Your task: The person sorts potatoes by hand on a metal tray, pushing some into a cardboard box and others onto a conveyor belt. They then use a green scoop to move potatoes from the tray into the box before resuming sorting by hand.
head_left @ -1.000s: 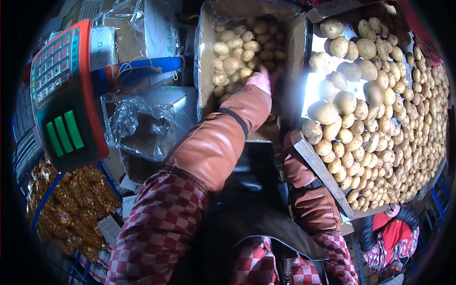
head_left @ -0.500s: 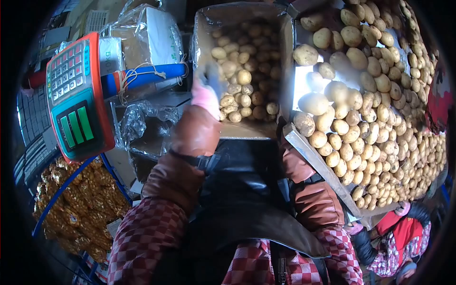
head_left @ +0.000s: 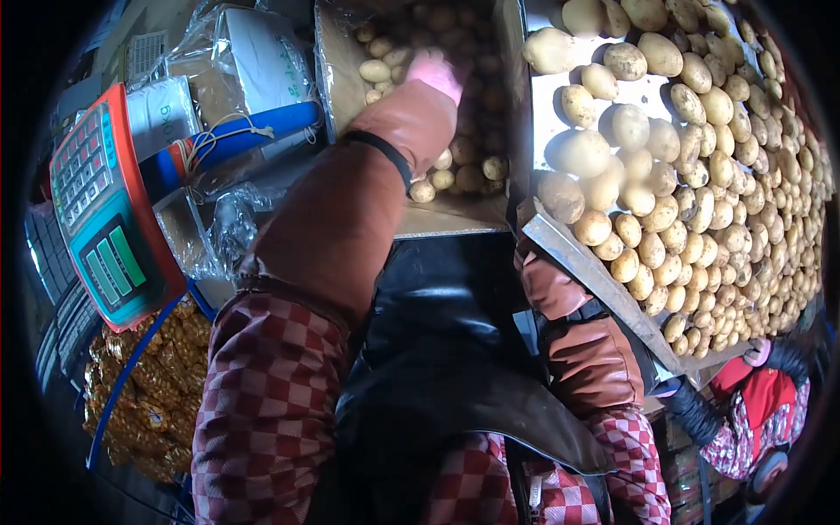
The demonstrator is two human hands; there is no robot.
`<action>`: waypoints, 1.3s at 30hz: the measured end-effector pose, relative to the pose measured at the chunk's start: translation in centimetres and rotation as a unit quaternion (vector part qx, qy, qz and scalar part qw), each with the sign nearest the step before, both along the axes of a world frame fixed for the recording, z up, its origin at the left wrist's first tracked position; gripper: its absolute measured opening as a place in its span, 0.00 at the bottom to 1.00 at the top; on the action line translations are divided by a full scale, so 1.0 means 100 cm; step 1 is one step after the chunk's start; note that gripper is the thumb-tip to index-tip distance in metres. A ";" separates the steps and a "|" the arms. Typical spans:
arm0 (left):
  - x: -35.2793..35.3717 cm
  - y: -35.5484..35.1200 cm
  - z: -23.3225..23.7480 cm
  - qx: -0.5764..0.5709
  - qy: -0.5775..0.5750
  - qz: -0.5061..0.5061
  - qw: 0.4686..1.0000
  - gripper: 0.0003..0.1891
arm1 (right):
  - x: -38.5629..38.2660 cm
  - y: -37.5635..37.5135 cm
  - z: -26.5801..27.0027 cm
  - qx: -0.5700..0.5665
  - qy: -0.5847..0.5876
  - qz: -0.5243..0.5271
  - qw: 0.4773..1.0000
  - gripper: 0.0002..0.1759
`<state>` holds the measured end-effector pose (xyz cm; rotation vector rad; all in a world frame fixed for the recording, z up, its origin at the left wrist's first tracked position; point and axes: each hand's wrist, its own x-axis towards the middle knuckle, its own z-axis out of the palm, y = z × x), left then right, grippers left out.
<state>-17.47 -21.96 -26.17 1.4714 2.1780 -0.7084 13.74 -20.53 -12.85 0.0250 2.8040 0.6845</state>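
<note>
My left hand, in a pink glove, reaches down into an open cardboard box directly before me. Potatoes lie in the box on both sides of the hand. Its fingers point into the shaded middle of the pile, too dark and smeared to show whether they hold anything. On the right, my brown oversleeve runs up behind the raised edge board of a sorting table, and my right hand is hidden there. Many loose potatoes cover that table, right beside the box.
To the left stands a scale display with a keypad, on a blue post. Behind it are plastic-wrapped cartons. Filled net bags sit at lower left. Another person works beyond the table at lower right.
My left hand has moved from the box's near left side deeper into its middle. The view has shifted, so the box and scale sit further left. My right arm stays beside the board.
</note>
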 end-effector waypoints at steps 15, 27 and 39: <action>-0.013 -0.101 0.151 0.602 -0.230 0.438 0.627 0.21 | 0.018 0.004 -0.032 0.020 -0.002 -0.003 1.000 0.10; 0.008 -0.216 0.041 0.151 -0.058 0.552 0.818 0.25 | -0.044 -0.018 -0.109 -0.127 0.092 -0.074 0.985 0.11; 0.004 -0.216 0.038 0.115 -0.131 0.558 0.811 0.26 | -0.041 -0.013 -0.117 -0.269 0.087 -0.189 0.941 0.14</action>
